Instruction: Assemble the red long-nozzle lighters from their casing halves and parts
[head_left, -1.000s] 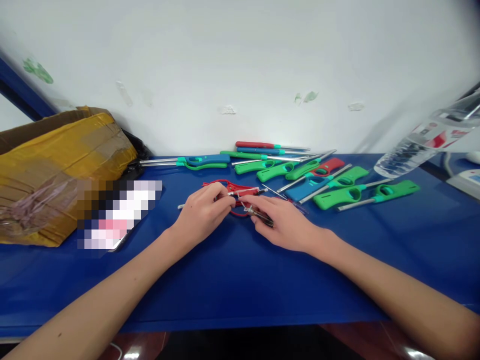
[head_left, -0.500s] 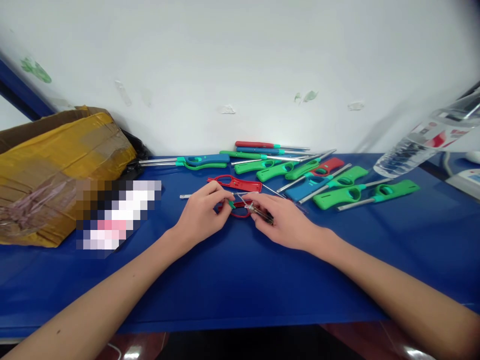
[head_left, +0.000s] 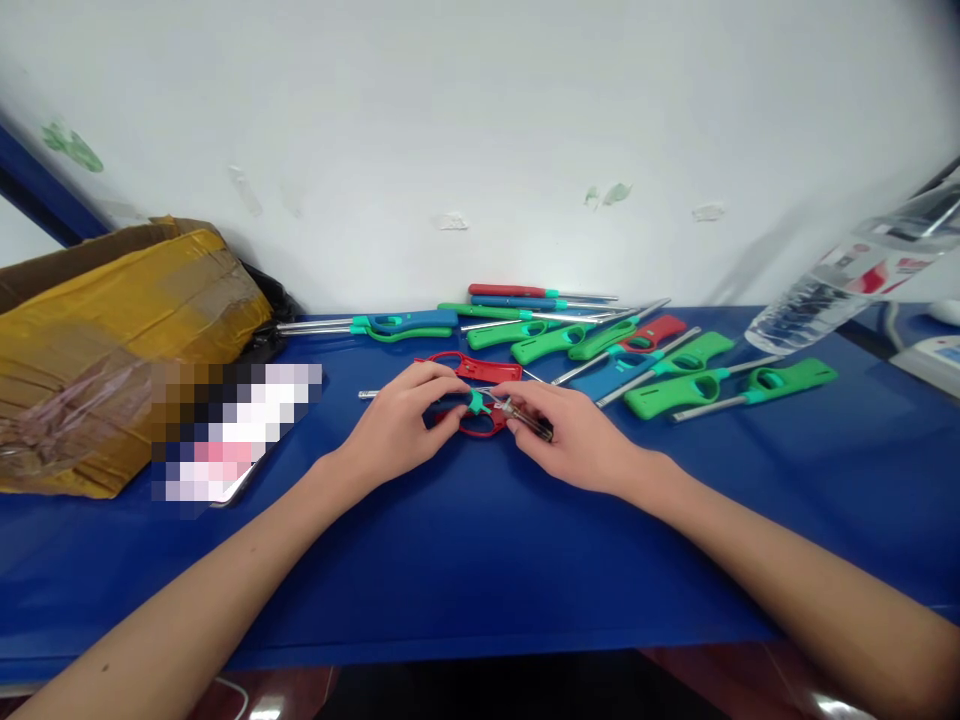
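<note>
My left hand (head_left: 396, 420) pinches a small teal-green trigger (head_left: 477, 402) between thumb and fingertips. That trigger sits right over a red lighter shell half (head_left: 480, 432) on the table. In my right hand (head_left: 585, 440) is a small dark see-through fuel tank (head_left: 531, 420) with a metal valve end pointing left, toward the trigger. A thin wire-like strand runs between the two parts. Just behind my fingers lies another red shell half (head_left: 491, 370), inner side up. A metal tube (head_left: 367, 394) sticks out to the left from behind my left hand.
Several assembled green, blue and red long-neck lighters (head_left: 675, 385) lie along the back and right. More lighters (head_left: 409, 322) rest at back left. A taped cardboard box (head_left: 127, 350) and a blurred-out phone (head_left: 247, 475) are left; a water bottle (head_left: 817, 290) stands right.
The green trigger, mostly covered by my left fingers before, now shows fully between my hands, over the red shell. My right hand still has the fuel tank, shifted very slightly.
</note>
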